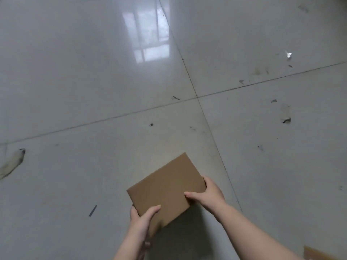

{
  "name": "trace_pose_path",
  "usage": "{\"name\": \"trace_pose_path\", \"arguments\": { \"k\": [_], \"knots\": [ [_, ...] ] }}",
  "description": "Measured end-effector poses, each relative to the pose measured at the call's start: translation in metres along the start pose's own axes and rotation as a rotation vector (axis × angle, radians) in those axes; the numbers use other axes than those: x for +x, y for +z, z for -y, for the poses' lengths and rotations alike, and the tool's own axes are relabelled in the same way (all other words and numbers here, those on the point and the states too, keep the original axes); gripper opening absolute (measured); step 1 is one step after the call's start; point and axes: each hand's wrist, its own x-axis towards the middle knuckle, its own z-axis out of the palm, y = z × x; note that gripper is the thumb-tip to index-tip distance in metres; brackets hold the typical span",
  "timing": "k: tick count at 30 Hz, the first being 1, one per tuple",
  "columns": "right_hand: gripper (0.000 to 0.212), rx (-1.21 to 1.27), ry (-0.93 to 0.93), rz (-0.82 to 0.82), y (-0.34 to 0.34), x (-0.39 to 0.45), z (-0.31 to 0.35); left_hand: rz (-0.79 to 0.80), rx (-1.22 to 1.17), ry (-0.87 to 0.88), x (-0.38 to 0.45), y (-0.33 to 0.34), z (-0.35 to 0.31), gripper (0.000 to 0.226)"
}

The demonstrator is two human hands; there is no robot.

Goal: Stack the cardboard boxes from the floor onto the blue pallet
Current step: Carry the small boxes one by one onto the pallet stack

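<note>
A plain brown cardboard box (pixel 166 188) is held above the tiled floor, low in the middle of the view, with its flat top facing me and turned at an angle. My left hand (pixel 143 220) grips its near left corner, thumb on top and fingers underneath. My right hand (pixel 208 195) grips its right edge, thumb lying on the top face and fingers wrapped around the side. The box casts a shadow on the floor just below it. The blue pallet is not in view.
Glossy grey floor tiles (pixel 93 72) with dark scuffs and grout lines fill the view, and a window is reflected near the top. A corner of another cardboard piece (pixel 319 253) shows at the bottom right edge.
</note>
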Motion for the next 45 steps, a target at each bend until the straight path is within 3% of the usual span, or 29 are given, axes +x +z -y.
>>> {"name": "trace_pose_path", "arguments": {
  "k": [4, 10, 17, 23, 30, 34, 37, 39, 45],
  "knots": [
    [0.066, 0.201, -0.084, -0.110, -0.053, -0.060, 0.083, 0.020, 0.063, 0.227, -0.091, 0.011, -0.096, 0.053],
    [0.060, 0.411, -0.297, -0.289, -0.213, -0.207, 0.266, 0.188, 0.147, 0.580, -0.324, 0.050, -0.267, 0.051],
    [0.058, 0.533, -0.545, -0.493, -0.375, -0.418, 0.366, 0.434, 0.160, 0.906, -0.586, 0.087, -0.332, 0.060],
    [0.062, 0.632, -0.706, -0.619, -0.472, -0.574, 0.361, 0.631, 0.215, 1.127, -0.755, 0.119, -0.313, 0.060],
    [0.064, 0.767, -0.838, -0.772, -0.526, -0.667, 0.313, 0.826, 0.249, 1.247, -0.843, 0.170, -0.276, 0.053],
    [0.059, 0.885, -0.819, -0.850, -0.535, -0.698, 0.278, 0.998, 0.320, 1.264, -0.867, 0.202, -0.254, 0.050],
    [0.072, 0.944, -0.784, -0.958, -0.539, -0.721, 0.251, 1.126, 0.387, 1.263, -0.881, 0.228, -0.235, 0.055],
    [0.077, 0.987, -0.760, -1.061, -0.541, -0.737, 0.232, 1.257, 0.428, 1.236, -0.888, 0.248, -0.221, 0.056],
    [0.062, 1.088, -0.618, -1.439, -0.531, -0.787, 0.179, 1.644, 0.648, 1.126, -0.911, 0.309, -0.169, 0.046]
  ]
}}
